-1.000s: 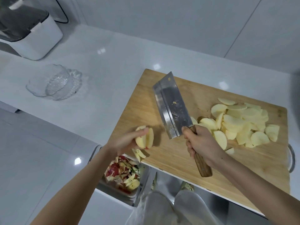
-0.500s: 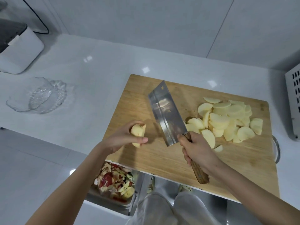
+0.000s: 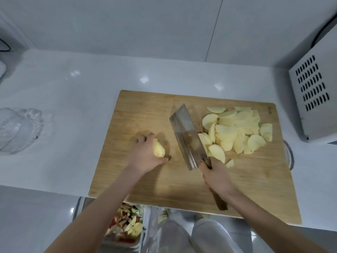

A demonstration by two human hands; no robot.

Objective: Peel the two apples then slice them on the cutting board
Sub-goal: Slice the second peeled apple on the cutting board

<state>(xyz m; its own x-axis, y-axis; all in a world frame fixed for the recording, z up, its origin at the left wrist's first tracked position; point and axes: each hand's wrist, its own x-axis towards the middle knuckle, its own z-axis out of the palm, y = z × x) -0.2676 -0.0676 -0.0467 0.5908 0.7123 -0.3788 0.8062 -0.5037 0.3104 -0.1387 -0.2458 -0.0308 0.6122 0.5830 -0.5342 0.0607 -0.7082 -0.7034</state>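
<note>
My left hand pins the last apple piece on the cutting board; my right hand grips the cleaver, just right of it, blade pointing far.

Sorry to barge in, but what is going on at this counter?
A person is slicing peeled apples on a cutting board. The left hand holds an apple piece on the board, while the right hand grips a cleaver beside it, blade clear of the piece. A pile of slices lies on the board's right side, and peel scraps sit below the edge of the counter.
</note>
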